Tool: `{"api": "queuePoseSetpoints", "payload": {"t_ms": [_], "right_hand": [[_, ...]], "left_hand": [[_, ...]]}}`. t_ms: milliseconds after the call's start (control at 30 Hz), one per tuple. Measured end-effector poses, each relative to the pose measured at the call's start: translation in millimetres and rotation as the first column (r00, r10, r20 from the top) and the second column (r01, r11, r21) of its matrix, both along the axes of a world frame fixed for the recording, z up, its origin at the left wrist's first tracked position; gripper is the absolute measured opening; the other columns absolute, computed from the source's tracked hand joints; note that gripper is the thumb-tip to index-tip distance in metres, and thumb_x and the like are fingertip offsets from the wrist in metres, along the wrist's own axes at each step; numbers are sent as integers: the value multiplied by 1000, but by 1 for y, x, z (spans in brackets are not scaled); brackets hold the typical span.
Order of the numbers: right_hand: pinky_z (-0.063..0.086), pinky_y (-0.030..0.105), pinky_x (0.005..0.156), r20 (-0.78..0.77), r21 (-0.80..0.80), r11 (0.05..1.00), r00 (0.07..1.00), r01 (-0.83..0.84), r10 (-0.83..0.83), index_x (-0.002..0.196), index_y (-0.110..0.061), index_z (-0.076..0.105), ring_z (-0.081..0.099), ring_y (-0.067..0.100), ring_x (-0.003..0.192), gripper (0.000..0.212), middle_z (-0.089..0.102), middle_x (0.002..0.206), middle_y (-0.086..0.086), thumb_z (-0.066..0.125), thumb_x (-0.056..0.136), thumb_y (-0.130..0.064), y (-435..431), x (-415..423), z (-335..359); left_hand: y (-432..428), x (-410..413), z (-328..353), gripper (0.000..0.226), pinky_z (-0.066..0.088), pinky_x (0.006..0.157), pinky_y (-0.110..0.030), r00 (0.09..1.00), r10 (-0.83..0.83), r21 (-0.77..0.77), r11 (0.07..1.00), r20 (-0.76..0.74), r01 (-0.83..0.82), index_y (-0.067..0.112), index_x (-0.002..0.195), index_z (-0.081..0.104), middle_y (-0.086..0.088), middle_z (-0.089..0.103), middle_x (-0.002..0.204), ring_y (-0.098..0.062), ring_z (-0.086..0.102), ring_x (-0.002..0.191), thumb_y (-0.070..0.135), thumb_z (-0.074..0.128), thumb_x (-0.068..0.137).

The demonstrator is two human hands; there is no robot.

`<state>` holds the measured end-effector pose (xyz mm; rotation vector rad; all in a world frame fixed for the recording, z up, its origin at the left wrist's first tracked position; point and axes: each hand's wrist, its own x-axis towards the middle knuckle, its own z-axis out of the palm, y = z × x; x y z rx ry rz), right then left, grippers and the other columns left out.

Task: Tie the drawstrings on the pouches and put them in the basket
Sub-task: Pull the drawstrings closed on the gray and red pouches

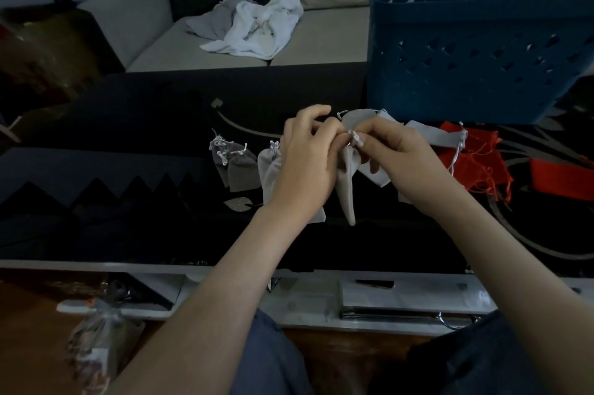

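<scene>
Your left hand (pixel 305 166) and right hand (pixel 398 163) meet above the dark table (pixel 128 137), and between them you hold one light grey pouch (pixel 347 192) by its neck. The pouch hangs down from your fingers, and its narrow lower end points toward the near side of the table. Your left hand's fingers are curled in and pinch the gathered top of the pouch. Your right hand's thumb and forefinger pinch the white drawstring (pixel 354 137) right at the neck, and its other fingers are loosely bent beneath. The two sets of fingertips are touching or nearly so; whether a knot is formed is too small to tell. Just left of your left hand lie a few darker grey pouches (pixel 239 169) with their white strings at the top, and one paler pouch (pixel 268 166) sits partly under your wrist. Behind your right hand more pale pouches (pixel 427 134) lie flat, and beside them, further right, is a heap of red pouches (pixel 472 166) with loose red strings. The blue basket (pixel 475 54) stands at the far right of the table, just behind those piles; what is in it does not show. Beyond the table, a crumpled white cloth (pixel 260 28) rests on a light sofa (pixel 321 47).
</scene>
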<state>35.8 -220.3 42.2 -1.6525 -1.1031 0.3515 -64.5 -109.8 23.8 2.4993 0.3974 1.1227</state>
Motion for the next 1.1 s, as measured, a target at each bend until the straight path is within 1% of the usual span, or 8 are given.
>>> {"api": "queuePoseSetpoints", "payload": {"t_ms": [233,400,567,733,833,900,1000,1100], "right_hand": [[45,41,68,-47,7,1000,999,28,-28,86,-12,64,52,20,71,16,61,85,18,52,95,-18,2,0,-1],[41,31,63,-62,7,994,992,109,-108,74,-16,59,47,11,62,19,55,68,1,54,93,-15,1,3,-2],[40,27,62,-78,16,978,975,208,-206,70,-19,59,46,6,58,22,52,59,-10,55,92,-16,2,8,-5],[44,25,61,-169,22,981,968,194,-187,73,-15,60,51,6,61,20,56,68,-1,54,92,-12,3,3,-1],[49,22,68,-237,65,993,968,101,-83,78,-12,56,55,5,71,19,57,78,3,50,95,-10,6,-3,5],[51,24,70,-343,85,995,939,55,-22,83,-9,55,57,9,73,16,58,81,6,47,97,-11,9,-7,5],[49,26,65,-406,56,997,914,53,-26,84,-14,55,58,5,69,16,59,72,-4,49,98,-20,16,-12,3],[50,38,86,-337,-58,998,941,-33,11,109,-13,54,62,19,97,22,66,100,10,58,92,-27,21,-15,0]], "left_hand": [[7,-2,1,30,46,80,-44,1000,18,125,992,-16,-15,5,89,65,-11,58,120,-25,52,97,26,44,94],[14,-2,0,29,46,78,-39,998,63,123,990,28,-66,3,90,63,-10,57,113,-24,49,94,23,42,95],[7,-3,3,22,31,83,-6,1000,-7,-122,992,3,8,0,95,64,-7,55,113,-14,45,101,11,44,97],[9,-12,13,21,37,87,-8,990,-134,-358,924,32,137,12,79,61,6,53,122,-6,52,104,9,50,96],[14,-22,21,28,38,102,-17,950,-301,-612,736,86,289,19,68,63,18,55,126,6,48,121,11,54,94],[17,-25,23,31,39,99,-16,929,-362,-686,656,81,315,20,64,64,18,61,117,6,52,117,12,55,93],[18,-21,21,28,40,87,-18,947,-317,-636,740,-41,220,22,67,62,7,60,93,-1,57,96,17,55,94],[19,-19,21,20,37,74,-15,962,-196,-560,827,-188,59,26,77,62,9,47,88,-2,53,85,25,54,95]]}}
